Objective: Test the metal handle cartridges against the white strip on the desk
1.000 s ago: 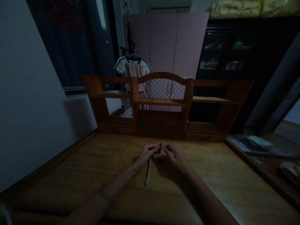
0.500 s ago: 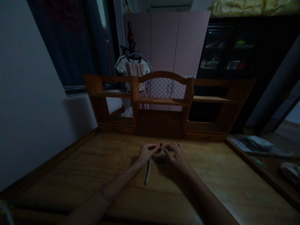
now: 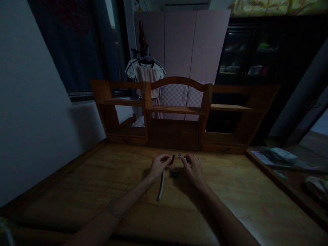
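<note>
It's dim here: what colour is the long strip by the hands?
White; the strip shows best in the head view.

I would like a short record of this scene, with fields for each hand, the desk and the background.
Light: very dim, small details unclear
Left hand: pinches a small dark piece; bracelet on the wrist
Right hand: pinches a small shiny-tipped piece, apart from the dark one
Desk: wooden; a white stick and a small dark object lie on it, close to the hands
Behind: wooden desk shelf, pink wardrobe, clothes on a hanger
</note>
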### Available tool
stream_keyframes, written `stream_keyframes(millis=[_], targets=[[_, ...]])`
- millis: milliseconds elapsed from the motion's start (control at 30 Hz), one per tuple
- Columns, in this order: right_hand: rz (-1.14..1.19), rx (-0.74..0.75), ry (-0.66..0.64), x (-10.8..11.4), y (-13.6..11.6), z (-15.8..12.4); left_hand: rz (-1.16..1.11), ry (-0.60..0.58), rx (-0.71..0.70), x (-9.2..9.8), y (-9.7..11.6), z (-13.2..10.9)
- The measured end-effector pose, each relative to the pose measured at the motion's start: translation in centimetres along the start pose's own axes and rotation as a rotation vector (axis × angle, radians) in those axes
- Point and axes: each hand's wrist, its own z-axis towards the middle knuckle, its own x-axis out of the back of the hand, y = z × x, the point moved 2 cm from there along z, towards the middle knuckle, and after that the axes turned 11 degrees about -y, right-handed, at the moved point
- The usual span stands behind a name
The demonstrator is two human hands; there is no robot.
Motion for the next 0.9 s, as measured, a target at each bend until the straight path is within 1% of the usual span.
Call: stream_keyframes(millis=[100, 267, 367, 467, 567, 667, 767, 900], targets=[[0.002, -0.045, 0.053, 0.3, 0.5, 0.1, 0.153, -0.007, -0.040, -0.2, 0.9, -0.4], [-0.009, -0.095, 0.119, 0.9, 1.1, 0.3, 0.507, -0.128, -0.250, -1.1, 2.7, -1.4], [-0.003, -0.094, 0.120, 1.0, 1.1, 0.2, 0.700, -0.208, -0.331, -1.4, 3.0, -1.7], [-0.004, -0.093, 0.118, 1.1, 1.0, 0.2, 0.832, -0.287, -0.383, -1.6, 2.8, -1.8], [-0.014, -0.103, 0.119, 1.0, 1.0, 0.2, 0.906, -0.346, -0.392, -1.6, 2.5, -1.8], [-0.013, -0.106, 0.114, 1.0, 1.0, 0.2, 0.953, -0.373, -0.387, -1.6, 2.3, -1.9], [-0.008, -0.109, 0.114, 1.0, 1.0, 0.2, 0.946, -0.364, -0.384, -1.4, 2.1, -1.8], [-0.003, -0.107, 0.116, 1.0, 0.8, 0.1, 0.901, -0.321, -0.368, -1.3, 1.7, -1.6]])
